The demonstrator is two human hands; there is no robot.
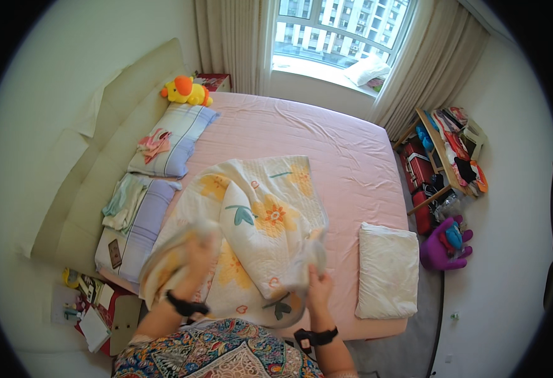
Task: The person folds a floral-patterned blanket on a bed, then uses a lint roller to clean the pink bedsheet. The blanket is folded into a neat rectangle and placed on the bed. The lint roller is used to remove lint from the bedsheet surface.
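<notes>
A white quilt with yellow flowers and green leaves (pixel 274 212) lies bunched on the pink bed sheet (pixel 352 179), partly folded over itself. My left hand (pixel 200 250), slightly blurred, grips the quilt's edge on the side towards the pillows. At the quilt's near right corner, my right hand (pixel 320 283) holds another part of its edge, which is lifted and blurred. Both wrists wear dark bands. A folded white cover or pillow (pixel 388 271) rests at the bed's foot, to the right of the quilt.
Two plaid pillows (pixel 196 127) (pixel 156 203) lie by the padded headboard (pixel 139 90), with clothes and a phone (pixel 114 253) on them. A yellow plush toy (pixel 186 91) sits beyond. Left stands a cluttered nightstand (pixel 125 316); right, a loaded wooden rack (pixel 439 146) and a purple hand-shaped chair (pixel 432 250).
</notes>
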